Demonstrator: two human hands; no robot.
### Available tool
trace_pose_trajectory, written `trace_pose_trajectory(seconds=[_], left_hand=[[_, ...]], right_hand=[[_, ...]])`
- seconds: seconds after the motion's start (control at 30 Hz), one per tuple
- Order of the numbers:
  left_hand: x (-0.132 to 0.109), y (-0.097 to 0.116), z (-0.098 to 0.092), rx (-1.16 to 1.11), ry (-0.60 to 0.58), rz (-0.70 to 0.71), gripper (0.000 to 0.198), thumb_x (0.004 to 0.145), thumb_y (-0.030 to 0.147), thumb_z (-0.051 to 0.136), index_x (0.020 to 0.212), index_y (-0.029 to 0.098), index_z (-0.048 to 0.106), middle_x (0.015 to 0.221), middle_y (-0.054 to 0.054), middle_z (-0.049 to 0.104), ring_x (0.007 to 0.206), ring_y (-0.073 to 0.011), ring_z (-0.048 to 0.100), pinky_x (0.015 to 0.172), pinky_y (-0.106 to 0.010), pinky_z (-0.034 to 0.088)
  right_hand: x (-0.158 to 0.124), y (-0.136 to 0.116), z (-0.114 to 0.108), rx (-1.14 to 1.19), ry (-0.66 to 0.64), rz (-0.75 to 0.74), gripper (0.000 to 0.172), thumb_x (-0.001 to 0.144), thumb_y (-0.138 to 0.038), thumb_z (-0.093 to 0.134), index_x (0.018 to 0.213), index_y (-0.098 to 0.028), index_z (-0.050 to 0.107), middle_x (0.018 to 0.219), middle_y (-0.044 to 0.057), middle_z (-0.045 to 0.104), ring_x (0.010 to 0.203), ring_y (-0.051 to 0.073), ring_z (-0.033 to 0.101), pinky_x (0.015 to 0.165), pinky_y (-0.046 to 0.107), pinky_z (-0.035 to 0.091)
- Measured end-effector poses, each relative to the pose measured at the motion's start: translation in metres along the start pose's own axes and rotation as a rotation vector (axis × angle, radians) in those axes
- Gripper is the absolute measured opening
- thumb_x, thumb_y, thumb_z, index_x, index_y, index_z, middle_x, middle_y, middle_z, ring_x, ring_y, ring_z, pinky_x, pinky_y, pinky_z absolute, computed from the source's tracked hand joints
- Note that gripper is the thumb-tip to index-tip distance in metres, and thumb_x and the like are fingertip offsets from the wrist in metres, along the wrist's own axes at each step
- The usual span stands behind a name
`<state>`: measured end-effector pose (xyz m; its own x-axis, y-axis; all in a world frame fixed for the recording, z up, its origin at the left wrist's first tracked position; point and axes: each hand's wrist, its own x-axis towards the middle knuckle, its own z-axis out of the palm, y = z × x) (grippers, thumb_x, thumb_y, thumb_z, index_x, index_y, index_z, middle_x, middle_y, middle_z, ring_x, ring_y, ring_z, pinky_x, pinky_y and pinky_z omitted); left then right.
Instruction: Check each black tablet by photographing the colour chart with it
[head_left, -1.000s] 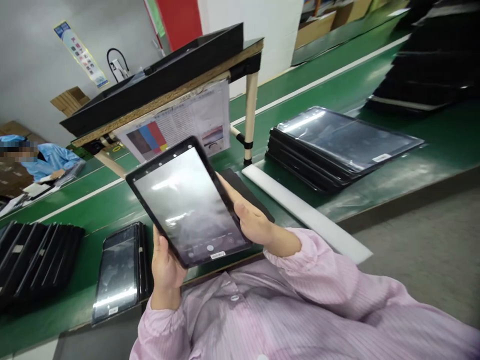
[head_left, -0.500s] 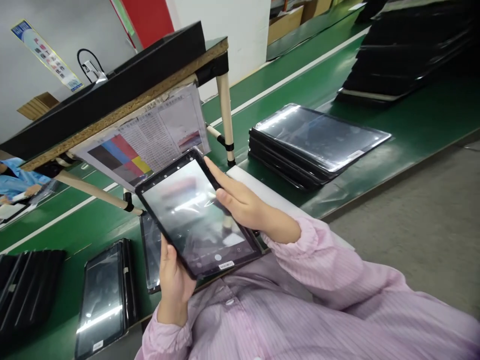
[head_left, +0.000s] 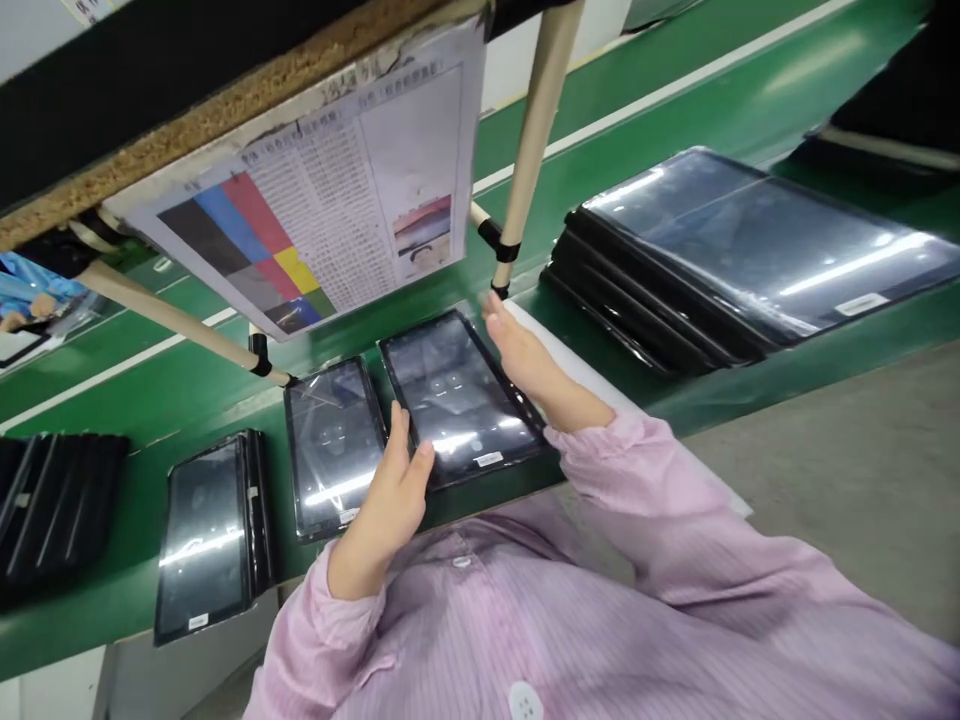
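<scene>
A dark-screened tablet [head_left: 465, 390] with a small white label lies flat on the green bench in front of me. At its lower left edge is my left hand [head_left: 390, 500], open, fingers stretched and thumb beside the rim. My right hand [head_left: 532, 360] is open along the tablet's right side, its fingertips slightly blurred. Neither hand grips anything; whether they still touch the rim I cannot tell. Just left lies a second tablet [head_left: 330, 430], its lower corner partly behind my left hand.
Farther left sits a short stack of tablets [head_left: 202, 540], beside a row of leaning black ones [head_left: 64, 500]. A bigger tablet stack [head_left: 750, 250] is at right. A chart sheet [head_left: 330, 200] hangs from a shelf on a pipe post [head_left: 532, 150]. A co-worker's hands show far left.
The tablet was held up, tilted, in both my hands with a bright screen. Now it lies on the bench, screen dark, and both hands have opened. My view has moved closer.
</scene>
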<state>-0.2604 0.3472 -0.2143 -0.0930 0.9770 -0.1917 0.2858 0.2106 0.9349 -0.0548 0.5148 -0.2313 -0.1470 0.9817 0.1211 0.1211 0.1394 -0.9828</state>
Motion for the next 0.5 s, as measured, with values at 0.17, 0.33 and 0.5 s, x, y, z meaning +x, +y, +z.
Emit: trace_pose_trajectory(seconds=[0.17,0.33,0.5], left_hand=[[-0.035,0.003,-0.035,0.224,0.028,0.157,0.061,0.102,0.044,0.044,0.160,0.036,0.025,0.161,-0.009,0.039,0.148,-0.0245,0.038,0.122,-0.051,0.030],[-0.036,-0.011,-0.075,0.719,0.339,0.190,0.042,0.100,0.034,0.043,0.134,0.025,0.066,0.124,-0.015,0.054,0.123,-0.0311,0.047,0.110,-0.059,0.036],[-0.022,-0.023,-0.090,1.022,0.537,0.169,0.039,0.098,0.027,0.046,0.126,0.020,0.072,0.123,-0.020,0.046,0.122,-0.0359,0.040,0.105,-0.060,0.036]], right_hand=[[-0.028,-0.018,-0.002,-0.612,-0.223,-0.244,0.062,0.101,-0.065,0.029,0.137,-0.030,0.065,0.163,0.004,0.036,0.155,0.034,0.021,0.124,0.063,0.013],[-0.054,-0.021,0.018,-0.989,-0.338,-0.405,0.049,0.103,-0.050,0.035,0.127,-0.029,0.072,0.163,0.006,0.037,0.153,0.043,0.021,0.117,0.073,0.013],[-0.065,-0.021,0.020,-0.900,-0.238,-0.438,0.050,0.104,-0.050,0.030,0.135,-0.034,0.066,0.167,0.004,0.027,0.153,0.041,0.022,0.114,0.069,0.024]])
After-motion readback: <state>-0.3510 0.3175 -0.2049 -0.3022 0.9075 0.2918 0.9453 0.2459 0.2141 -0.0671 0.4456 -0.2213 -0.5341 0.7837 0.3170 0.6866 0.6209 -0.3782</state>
